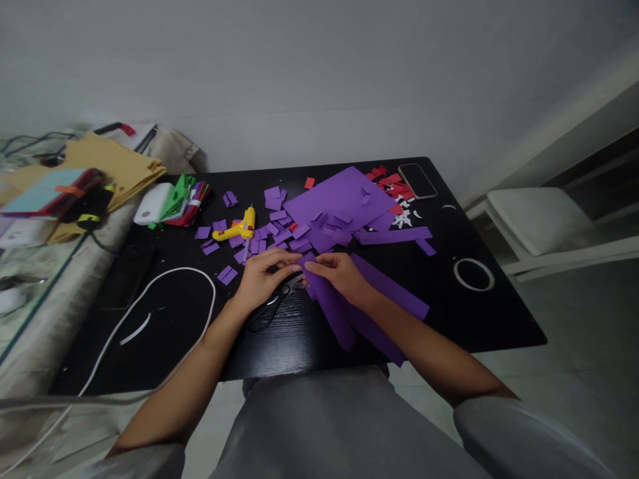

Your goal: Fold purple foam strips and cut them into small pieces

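Note:
My left hand (267,276) and my right hand (340,274) meet over the black table. Between thumb and fingers, both pinch the upper end of a purple paper strip (333,316), which slants down toward the table's front edge. Under my left hand lies a pair of black-handled scissors (267,311), its blades partly hidden by the fingers. Another wide purple piece of paper (392,286) lies beneath my right forearm. Just beyond my hands are many small creased purple paper pieces (228,275).
A yellow glue gun (238,229) rests among the pieces, behind a large purple sheet's (329,193) left side. Red scraps (392,179), a phone (417,181) and a tape roll (474,275) are on the right. A white cable (212,299) loops left, near bundled colored paper (187,203).

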The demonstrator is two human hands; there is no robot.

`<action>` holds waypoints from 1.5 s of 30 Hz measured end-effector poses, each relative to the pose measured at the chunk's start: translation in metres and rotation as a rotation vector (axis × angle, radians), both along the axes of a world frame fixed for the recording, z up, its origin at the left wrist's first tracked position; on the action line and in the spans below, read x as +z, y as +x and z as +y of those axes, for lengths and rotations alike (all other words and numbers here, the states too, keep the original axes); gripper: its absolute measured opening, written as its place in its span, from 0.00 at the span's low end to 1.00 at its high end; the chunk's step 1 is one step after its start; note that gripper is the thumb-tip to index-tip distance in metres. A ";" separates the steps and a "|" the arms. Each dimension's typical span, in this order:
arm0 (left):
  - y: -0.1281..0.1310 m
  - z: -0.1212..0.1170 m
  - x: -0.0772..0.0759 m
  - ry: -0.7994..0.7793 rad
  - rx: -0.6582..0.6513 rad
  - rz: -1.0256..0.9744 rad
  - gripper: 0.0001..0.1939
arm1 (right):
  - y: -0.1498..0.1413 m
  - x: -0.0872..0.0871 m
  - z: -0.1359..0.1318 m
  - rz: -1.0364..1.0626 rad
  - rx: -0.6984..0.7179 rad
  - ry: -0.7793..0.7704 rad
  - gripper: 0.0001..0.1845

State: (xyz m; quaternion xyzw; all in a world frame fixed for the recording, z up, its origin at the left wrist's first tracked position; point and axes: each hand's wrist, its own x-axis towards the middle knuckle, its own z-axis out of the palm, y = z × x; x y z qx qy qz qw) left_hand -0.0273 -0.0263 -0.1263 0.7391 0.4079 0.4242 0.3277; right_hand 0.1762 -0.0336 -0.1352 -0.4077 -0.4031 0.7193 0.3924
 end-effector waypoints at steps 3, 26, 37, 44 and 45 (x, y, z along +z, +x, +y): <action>-0.001 0.000 0.000 -0.035 0.006 0.000 0.12 | 0.000 -0.002 0.001 -0.002 -0.006 0.006 0.19; 0.000 -0.001 0.001 -0.123 0.036 -0.005 0.13 | -0.001 -0.001 0.000 -0.046 -0.015 -0.007 0.19; 0.006 -0.005 0.002 -0.299 0.036 0.015 0.15 | -0.001 -0.004 0.000 -0.134 -0.009 0.087 0.18; 0.005 -0.005 0.000 -0.290 0.032 0.041 0.16 | -0.001 0.001 0.000 -0.153 -0.015 0.102 0.18; 0.005 -0.004 0.000 -0.299 0.036 0.031 0.16 | -0.001 0.001 0.000 -0.160 -0.021 0.105 0.18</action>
